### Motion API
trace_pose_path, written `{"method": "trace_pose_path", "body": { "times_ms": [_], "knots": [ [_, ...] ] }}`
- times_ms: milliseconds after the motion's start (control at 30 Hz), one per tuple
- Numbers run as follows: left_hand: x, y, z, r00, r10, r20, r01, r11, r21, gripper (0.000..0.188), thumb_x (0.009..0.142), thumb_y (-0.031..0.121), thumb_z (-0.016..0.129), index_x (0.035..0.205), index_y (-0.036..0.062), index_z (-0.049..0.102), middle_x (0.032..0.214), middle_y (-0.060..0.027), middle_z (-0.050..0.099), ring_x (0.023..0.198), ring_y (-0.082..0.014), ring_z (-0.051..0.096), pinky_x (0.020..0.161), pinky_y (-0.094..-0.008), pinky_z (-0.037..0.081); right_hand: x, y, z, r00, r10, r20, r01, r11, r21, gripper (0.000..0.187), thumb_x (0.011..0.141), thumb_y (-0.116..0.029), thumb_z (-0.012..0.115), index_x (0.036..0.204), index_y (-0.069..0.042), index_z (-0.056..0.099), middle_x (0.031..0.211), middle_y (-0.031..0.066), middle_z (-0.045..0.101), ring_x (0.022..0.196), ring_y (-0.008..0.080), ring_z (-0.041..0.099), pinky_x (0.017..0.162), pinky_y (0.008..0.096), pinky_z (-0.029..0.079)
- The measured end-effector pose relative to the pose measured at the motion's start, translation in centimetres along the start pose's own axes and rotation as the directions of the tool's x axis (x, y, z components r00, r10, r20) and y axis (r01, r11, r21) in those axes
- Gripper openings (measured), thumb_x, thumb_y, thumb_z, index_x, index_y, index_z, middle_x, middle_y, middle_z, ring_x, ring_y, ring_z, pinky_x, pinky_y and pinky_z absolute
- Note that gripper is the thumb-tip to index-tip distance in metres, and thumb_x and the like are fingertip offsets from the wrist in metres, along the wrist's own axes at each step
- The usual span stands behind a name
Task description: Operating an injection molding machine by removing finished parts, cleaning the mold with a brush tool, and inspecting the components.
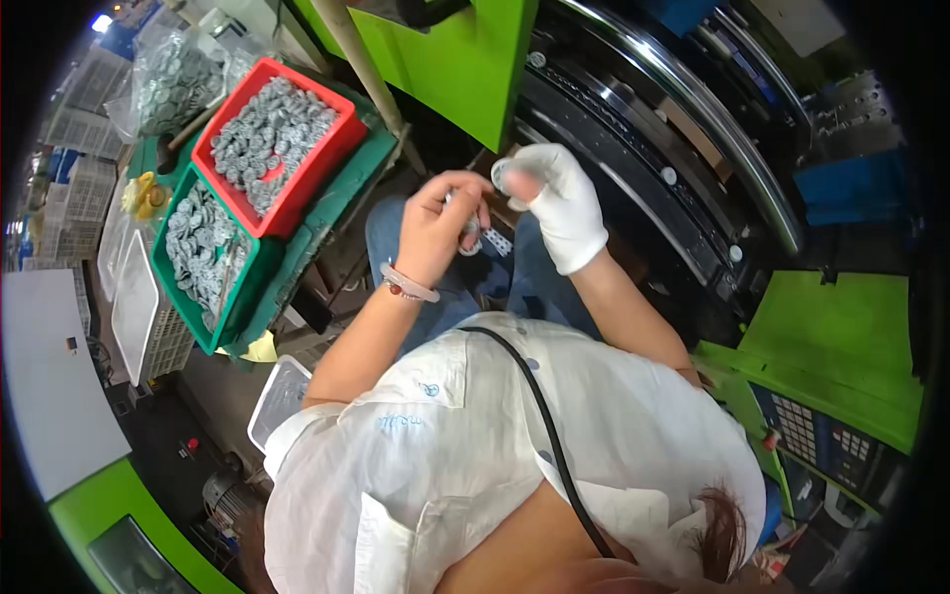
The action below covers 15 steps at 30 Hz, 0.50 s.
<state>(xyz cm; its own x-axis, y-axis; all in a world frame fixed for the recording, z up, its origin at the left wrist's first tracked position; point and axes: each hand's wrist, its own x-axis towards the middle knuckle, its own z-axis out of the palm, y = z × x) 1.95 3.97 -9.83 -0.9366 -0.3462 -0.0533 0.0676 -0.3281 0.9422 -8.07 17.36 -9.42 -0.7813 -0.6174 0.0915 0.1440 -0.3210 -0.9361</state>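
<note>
My left hand (pixel 435 223), bare with a bracelet at the wrist, curls its fingers around small grey parts (pixel 472 234) that show partly under the fingertips. My right hand (pixel 566 203) wears a white glove with the thumb uncovered. Between its thumb and fingers it pinches a round grey part (pixel 503 176), blurred at the thumb. Both hands are close together above my lap, with the left fingertips almost at the round part. A pale patterned strip (pixel 497 242) shows just below the left fingers; what it is I cannot tell.
Left of me, a red bin (pixel 348 134) and a green bin (pixel 163 259) full of small grey parts stand on a green table (pixel 297 243). A clear bag (pixel 173 84) of similar parts lies behind. Ahead and right is a green machine (pixel 475 74) with a curved metal bar (pixel 732 129).
</note>
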Motion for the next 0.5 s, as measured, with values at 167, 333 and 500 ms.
{"method": "trace_pose_path", "body": {
  "times_ms": [167,333,500],
  "knots": [
    [-0.5,1.1,1.5,1.0,-0.009,-0.015,0.009,0.999,0.035,0.02,0.093,0.02,0.06,0.103,0.0032,0.063,0.069,-0.0016,0.06,0.05,-0.0038,0.047,0.044,-0.0187,0.035,-0.4,-1.4,1.0,0.996,0.061,-0.067,-0.056,0.996,0.071,0.021,0.086,-0.013,0.069,0.099,-0.004,0.056,0.09,0.0045,0.064,0.07,0.007,0.053,0.06,0.0208,0.042],
    [-1.0,0.7,0.9,0.999,-0.035,0.022,0.034,0.999,0.032,0.019,0.094,0.021,0.058,0.1,0.0027,0.061,0.07,-0.0026,0.06,0.049,-0.0049,0.047,0.043,-0.0192,0.034,-1.0,-0.8,1.5,0.997,0.073,0.04,-0.076,0.994,0.083,0.022,0.086,-0.015,0.069,0.098,-0.002,0.056,0.087,0.0054,0.064,0.068,0.0092,0.057,0.058,0.0217,0.044],
    [-2.4,1.6,0.0,0.99,-0.111,0.091,0.121,0.986,-0.112,0.023,0.095,0.024,0.05,0.093,0.0018,0.057,0.066,-0.0055,0.056,0.045,-0.0089,0.043,0.042,-0.0208,0.033,-1.6,-1.0,2.4,0.983,-0.028,0.182,0.022,0.999,0.034,0.024,0.088,-0.012,0.067,0.106,-0.003,0.054,0.094,0.0026,0.062,0.075,0.0059,0.055,0.062,0.0204,0.045]
  ]
}}
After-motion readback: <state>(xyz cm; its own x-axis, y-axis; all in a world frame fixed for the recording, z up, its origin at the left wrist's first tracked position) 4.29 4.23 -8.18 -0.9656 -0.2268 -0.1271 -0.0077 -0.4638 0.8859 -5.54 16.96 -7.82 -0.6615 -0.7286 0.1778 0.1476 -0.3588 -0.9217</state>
